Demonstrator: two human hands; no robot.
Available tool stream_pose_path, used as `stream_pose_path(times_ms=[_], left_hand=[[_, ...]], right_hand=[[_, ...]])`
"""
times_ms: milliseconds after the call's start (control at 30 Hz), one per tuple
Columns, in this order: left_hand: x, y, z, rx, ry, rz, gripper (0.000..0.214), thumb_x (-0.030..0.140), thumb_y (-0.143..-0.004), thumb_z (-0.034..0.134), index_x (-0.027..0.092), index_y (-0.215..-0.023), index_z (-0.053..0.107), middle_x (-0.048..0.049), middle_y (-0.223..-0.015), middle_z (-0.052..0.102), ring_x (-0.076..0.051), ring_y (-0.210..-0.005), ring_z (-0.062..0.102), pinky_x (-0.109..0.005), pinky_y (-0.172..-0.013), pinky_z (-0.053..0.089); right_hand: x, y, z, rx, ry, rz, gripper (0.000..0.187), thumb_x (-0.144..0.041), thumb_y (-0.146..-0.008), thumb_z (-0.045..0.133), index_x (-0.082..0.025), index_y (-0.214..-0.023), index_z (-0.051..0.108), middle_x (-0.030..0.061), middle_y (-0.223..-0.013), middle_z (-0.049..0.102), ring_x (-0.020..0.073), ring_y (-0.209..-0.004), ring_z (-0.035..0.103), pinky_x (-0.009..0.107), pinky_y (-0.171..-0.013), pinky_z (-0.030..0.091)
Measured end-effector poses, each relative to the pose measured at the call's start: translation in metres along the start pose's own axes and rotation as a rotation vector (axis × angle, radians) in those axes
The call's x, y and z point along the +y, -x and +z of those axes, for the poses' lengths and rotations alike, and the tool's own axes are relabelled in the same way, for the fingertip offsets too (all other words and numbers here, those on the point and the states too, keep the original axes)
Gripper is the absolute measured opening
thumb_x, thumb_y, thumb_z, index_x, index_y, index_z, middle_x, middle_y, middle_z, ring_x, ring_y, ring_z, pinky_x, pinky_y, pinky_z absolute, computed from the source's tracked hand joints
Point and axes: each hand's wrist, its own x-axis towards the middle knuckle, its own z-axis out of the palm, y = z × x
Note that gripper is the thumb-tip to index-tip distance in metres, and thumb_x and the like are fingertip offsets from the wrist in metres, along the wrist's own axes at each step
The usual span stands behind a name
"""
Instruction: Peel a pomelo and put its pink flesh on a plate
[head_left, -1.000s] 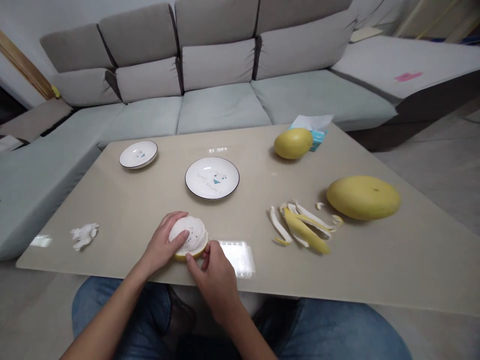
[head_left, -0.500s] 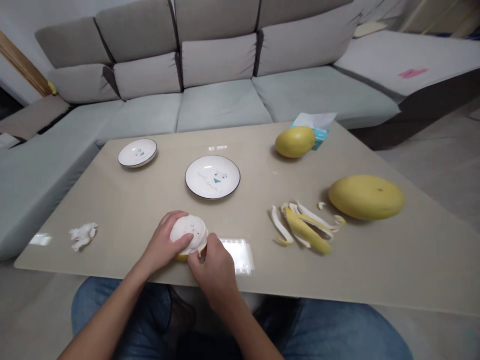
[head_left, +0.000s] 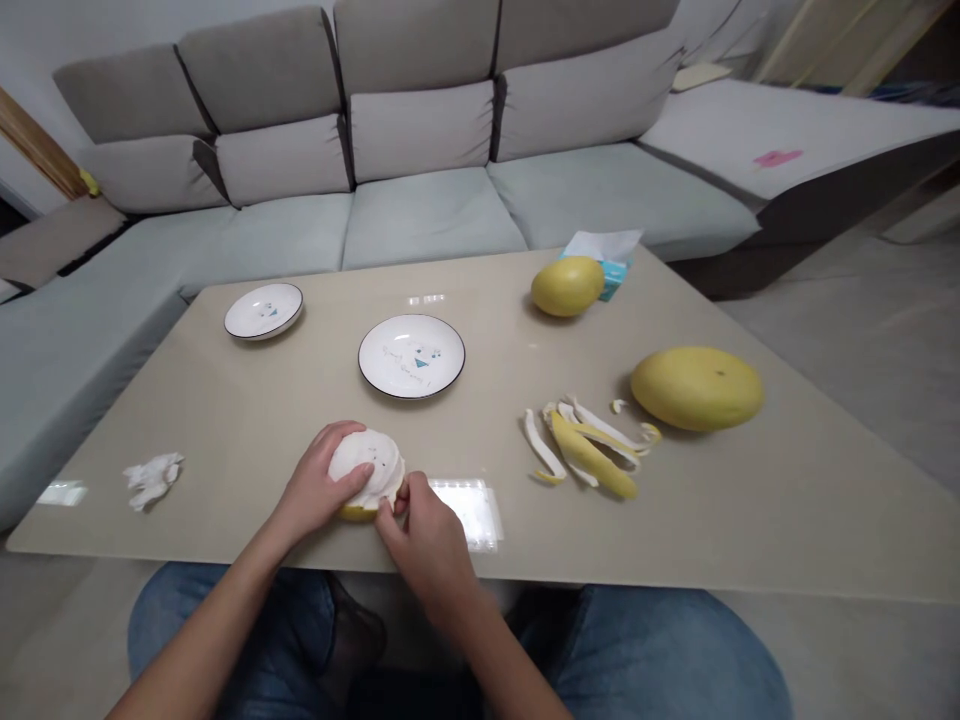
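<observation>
A partly peeled pomelo [head_left: 364, 461], white pith on top and yellow rind underneath, rests on the table near its front edge. My left hand [head_left: 324, 480] is closed around its left side, thumb lying across the white top. On the right side of the fruit, my right hand [head_left: 426, 530] pinches the edge of the peel between thumb and bent fingers. Part of the fruit's lower right is hidden by that hand. To the right lie several peel strips [head_left: 592, 455], yellow outside and white inside.
A white plate [head_left: 412, 375] sits behind the pomelo, another plate [head_left: 262, 310] farther left. Two whole yellow fruits, a near one [head_left: 696, 388] and a far one [head_left: 568, 287], stand at right beside a tissue pack [head_left: 616, 275]. Crumpled tissue [head_left: 153, 480] lies left; a sofa [head_left: 435, 215] is behind.
The view has turned slightly, so everything on the table shows a little farther left. Both hands stay on the pomelo, the right fingers shifting slightly at the peel's edge.
</observation>
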Motion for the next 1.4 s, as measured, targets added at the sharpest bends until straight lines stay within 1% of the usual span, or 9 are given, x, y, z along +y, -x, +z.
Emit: stream_pose_path(times_ms=[133,267,467,633,733,867,1133,1267,1400], left_hand=[[-0.002,-0.001,-0.001,-0.011,0.008,0.006,0.04,0.037,-0.082,0.06,0.021,-0.12,0.057,-0.0104,-0.127,0.061,-0.028,-0.12,0.056,-0.045,-0.106,0.042],[-0.005,-0.002,0.0,-0.027,0.006,0.009,0.041,0.037,-0.082,0.061,0.022,-0.121,0.057,-0.01,-0.129,0.06,-0.029,-0.122,0.054,-0.044,-0.107,0.041],[-0.007,-0.005,-0.001,-0.056,-0.002,0.018,0.042,0.035,-0.081,0.062,0.022,-0.121,0.056,-0.0101,-0.129,0.059,-0.029,-0.123,0.052,-0.045,-0.107,0.039],[-0.01,-0.011,-0.006,-0.097,0.062,-0.03,0.042,0.037,-0.083,0.06,0.019,-0.121,0.056,-0.0107,-0.128,0.06,-0.029,-0.12,0.055,-0.044,-0.105,0.041],[-0.01,-0.013,-0.008,-0.109,0.087,-0.054,0.042,0.037,-0.083,0.059,0.02,-0.121,0.057,-0.0099,-0.127,0.061,-0.029,-0.118,0.057,-0.043,-0.103,0.044],[-0.009,-0.014,-0.007,-0.111,0.078,-0.045,0.041,0.036,-0.082,0.06,0.021,-0.121,0.057,-0.01,-0.128,0.061,-0.029,-0.119,0.056,-0.044,-0.104,0.043],[-0.008,-0.016,-0.009,-0.131,0.095,-0.049,0.043,0.038,-0.083,0.06,0.019,-0.121,0.057,-0.011,-0.126,0.062,-0.029,-0.116,0.058,-0.044,-0.102,0.045],[-0.009,-0.016,-0.008,-0.129,0.093,-0.048,0.043,0.039,-0.082,0.061,0.019,-0.12,0.057,-0.0106,-0.125,0.062,-0.029,-0.116,0.058,-0.043,-0.102,0.045],[-0.013,-0.017,-0.01,-0.142,0.122,-0.055,0.043,0.039,-0.084,0.06,0.02,-0.122,0.056,-0.0099,-0.127,0.062,-0.029,-0.117,0.057,-0.042,-0.103,0.043]], right_hand=[[-0.001,-0.004,-0.006,-0.024,0.147,0.063,0.013,-0.033,-0.083,0.058,-0.02,-0.084,0.056,0.0033,-0.069,0.066,0.0193,-0.057,0.059,0.026,-0.052,0.028],[-0.002,-0.009,-0.002,-0.047,0.285,-0.005,0.02,-0.028,-0.083,0.055,-0.02,-0.065,0.061,0.006,-0.06,0.067,0.0206,-0.055,0.059,0.028,-0.051,0.019],[0.006,-0.013,0.013,0.013,0.432,-0.042,0.023,-0.024,-0.08,0.052,-0.018,-0.061,0.064,0.0076,-0.056,0.065,0.0179,-0.049,0.054,0.03,-0.053,0.013],[0.019,-0.018,0.004,-0.08,0.249,-0.209,0.022,-0.014,-0.081,0.045,-0.019,-0.064,0.059,0.0022,-0.058,0.062,0.014,-0.052,0.05,0.027,-0.054,0.02],[0.017,-0.017,-0.006,-0.123,0.165,-0.192,0.026,-0.019,-0.088,0.045,-0.02,-0.065,0.055,-0.0003,-0.059,0.059,0.013,-0.053,0.049,0.025,-0.054,0.022],[0.007,-0.012,-0.011,-0.039,0.23,-0.066,0.025,-0.031,-0.09,0.05,-0.02,-0.068,0.056,-0.0004,-0.06,0.058,0.0133,-0.052,0.046,0.026,-0.053,0.02],[0.006,-0.018,0.004,0.08,0.311,-0.115,0.015,-0.02,-0.078,0.05,-0.017,-0.068,0.06,0.0028,-0.058,0.059,0.0128,-0.05,0.041,0.029,-0.054,0.015],[0.017,-0.021,0.012,0.149,0.195,-0.189,0.02,-0.02,-0.079,0.044,-0.018,-0.06,0.053,-0.0001,-0.052,0.05,0.0117,-0.049,0.034,0.029,-0.054,0.015],[0.028,-0.023,0.006,0.067,0.013,-0.246,0.022,-0.018,-0.081,0.042,-0.019,-0.059,0.046,-0.0029,-0.054,0.046,0.0108,-0.051,0.036,0.026,-0.053,0.021]])
